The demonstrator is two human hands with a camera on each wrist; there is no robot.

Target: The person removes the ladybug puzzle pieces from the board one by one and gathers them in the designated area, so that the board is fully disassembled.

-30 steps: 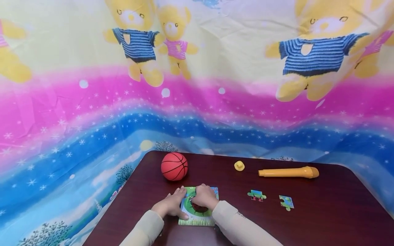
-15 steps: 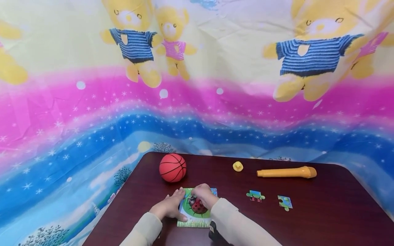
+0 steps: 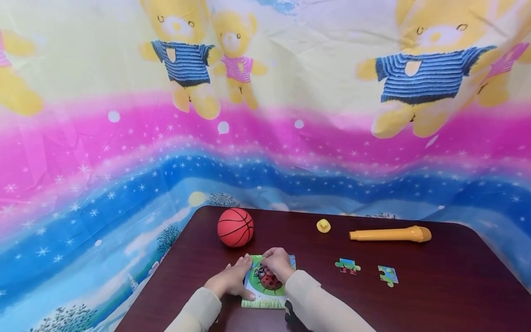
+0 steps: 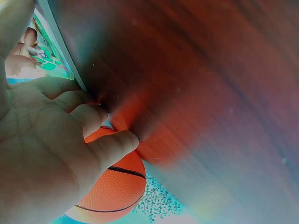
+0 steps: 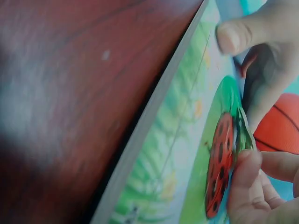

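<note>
A square jigsaw puzzle (image 3: 265, 303) with a red ladybug on green lies flat on the table near its front edge. My left hand (image 3: 230, 279) rests at its left side, fingers extended and thumb on the picture's lower left. My right hand (image 3: 279, 263) is over the upper middle of the picture, partly covering it. In the right wrist view, its thumb and fingers pinch a green puzzle piece (image 5: 244, 133), tilted up from the picture beside the ladybug's spotted body (image 5: 219, 168). The piece's far side is hidden by the fingertips.
Two loose puzzle pieces (image 3: 347, 266) lie to the right on the dark red table (image 3: 448, 272). Behind the puzzle stand a red basketball (image 3: 235, 227) and a yellow rubber duck (image 3: 323, 225). A yellow toy microphone (image 3: 390, 234) lies at the back right.
The right hand has tilted and shifted slightly upward, uncovering more of the ladybug. The left hand stays in place at the puzzle's left side.
</note>
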